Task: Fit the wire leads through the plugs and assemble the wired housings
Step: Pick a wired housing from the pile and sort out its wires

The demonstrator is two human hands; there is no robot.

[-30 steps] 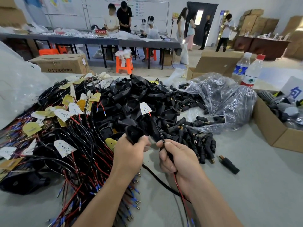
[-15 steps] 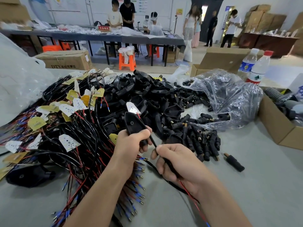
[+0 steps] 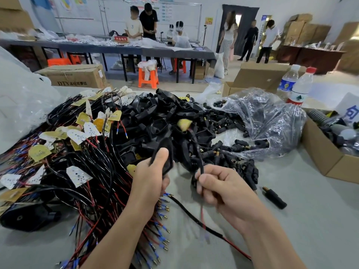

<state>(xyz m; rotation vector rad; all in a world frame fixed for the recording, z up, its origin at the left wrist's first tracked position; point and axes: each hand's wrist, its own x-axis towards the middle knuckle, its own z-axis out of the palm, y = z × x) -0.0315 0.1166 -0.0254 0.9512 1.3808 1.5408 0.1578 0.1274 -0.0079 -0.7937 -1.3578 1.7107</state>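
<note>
Two hands, centre frame | your left hand (image 3: 149, 177) clenches the housing (image 3: 165, 150) clear of the pile (image 3: 155, 117) | your right hand (image 3: 223, 189) pinches the wire lead (image 3: 200, 160) between its fingers (image 3: 206, 181), likely to steer it.

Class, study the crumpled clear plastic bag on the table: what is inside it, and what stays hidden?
Inside the clear plastic bag, black plugs with brass tips show at its mouth and dimly through the film. Creases and glare hide how many lie deeper.
</note>
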